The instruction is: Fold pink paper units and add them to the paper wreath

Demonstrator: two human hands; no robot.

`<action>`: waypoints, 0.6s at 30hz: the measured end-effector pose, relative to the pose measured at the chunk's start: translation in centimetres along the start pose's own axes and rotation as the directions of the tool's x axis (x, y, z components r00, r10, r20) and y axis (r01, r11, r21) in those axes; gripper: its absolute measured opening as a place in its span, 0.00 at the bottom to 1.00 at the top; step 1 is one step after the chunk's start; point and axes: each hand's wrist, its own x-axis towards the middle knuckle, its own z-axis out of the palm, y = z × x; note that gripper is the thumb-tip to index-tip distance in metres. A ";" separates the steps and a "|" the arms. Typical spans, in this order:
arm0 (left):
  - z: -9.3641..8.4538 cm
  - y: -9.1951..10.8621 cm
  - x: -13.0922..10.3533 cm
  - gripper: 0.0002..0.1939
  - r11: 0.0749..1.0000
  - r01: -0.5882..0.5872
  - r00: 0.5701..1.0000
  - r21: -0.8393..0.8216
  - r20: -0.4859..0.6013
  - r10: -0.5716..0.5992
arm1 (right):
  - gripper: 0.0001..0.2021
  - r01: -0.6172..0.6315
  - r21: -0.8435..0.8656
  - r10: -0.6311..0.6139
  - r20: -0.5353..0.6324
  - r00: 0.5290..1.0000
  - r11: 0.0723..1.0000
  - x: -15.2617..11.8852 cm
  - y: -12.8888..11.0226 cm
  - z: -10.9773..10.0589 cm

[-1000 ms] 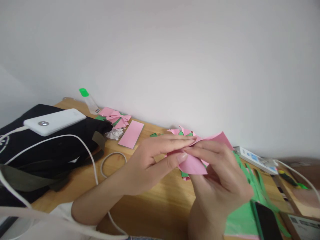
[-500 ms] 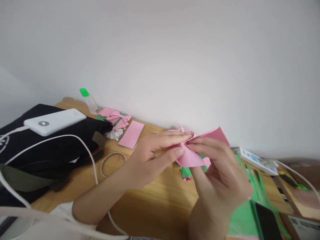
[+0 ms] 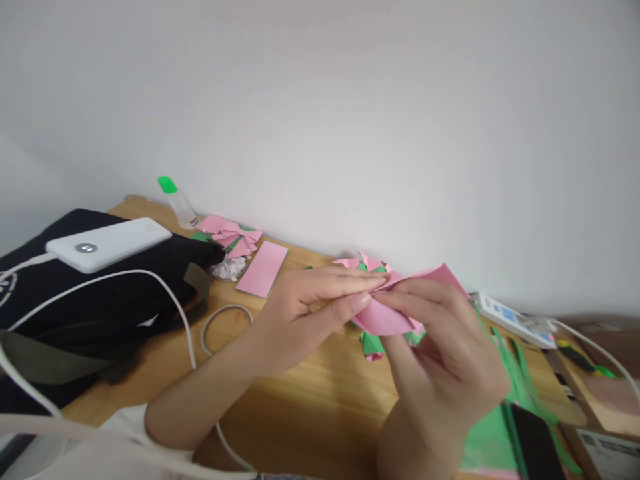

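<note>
A folded pink paper (image 3: pixel 387 319) is held in the air above the wooden table, between both hands. My left hand (image 3: pixel 315 310) pinches its left end between thumb and fingers. From the right, my right hand (image 3: pixel 443 340) grips the paper, its fingertips close to the left ones and its thumb below. One pink flap rises behind the right fingers. Beyond and beneath the hands lie green and pink folded pieces (image 3: pixel 372 345), partly hidden by the paper and hands.
A pink rectangle (image 3: pixel 263 269), folded pink pieces (image 3: pixel 233 233) and a green-capped glue bottle (image 3: pixel 181 205) stand left. A white power bank (image 3: pixel 110 245) lies on a black bag (image 3: pixel 55 293). Right are a power strip (image 3: pixel 513 320), green paper (image 3: pixel 490 440) and a phone (image 3: pixel 534 443). Cables cross the left.
My right hand and the pink paper have shifted slightly right, and the raised flap sits a little lower. More of the green and pink pieces behind shows. My left hand has barely moved.
</note>
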 end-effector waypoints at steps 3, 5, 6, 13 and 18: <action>0.1 -0.1 0.1 0.12 0.996 0.086 0.996 -0.018 -0.024 -0.086 | 0.11 -0.047 0.040 0.049 -0.038 0.998 0.998 -0.1 0.0 0.2; 0.2 -0.2 0.1 0.12 0.987 0.151 0.988 -0.051 -0.035 -0.153 | 0.12 -0.097 0.064 0.100 -0.043 0.994 0.993 -0.3 0.0 0.3; 0.2 -0.2 0.2 0.12 0.981 0.178 0.983 -0.073 -0.041 -0.182 | 0.13 -0.123 0.067 0.126 -0.038 0.991 0.990 -0.3 0.0 0.3; 0.4 0.0 0.3 0.10 0.946 0.234 0.965 -0.223 -0.061 -0.253 | 0.12 -0.212 0.099 0.214 -0.010 0.977 0.972 -0.4 0.1 0.1; 0.5 0.5 0.3 0.11 0.878 0.288 0.953 -0.383 0.023 -0.302 | 0.10 -0.258 0.140 0.257 0.022 0.966 0.956 -0.2 0.1 -0.2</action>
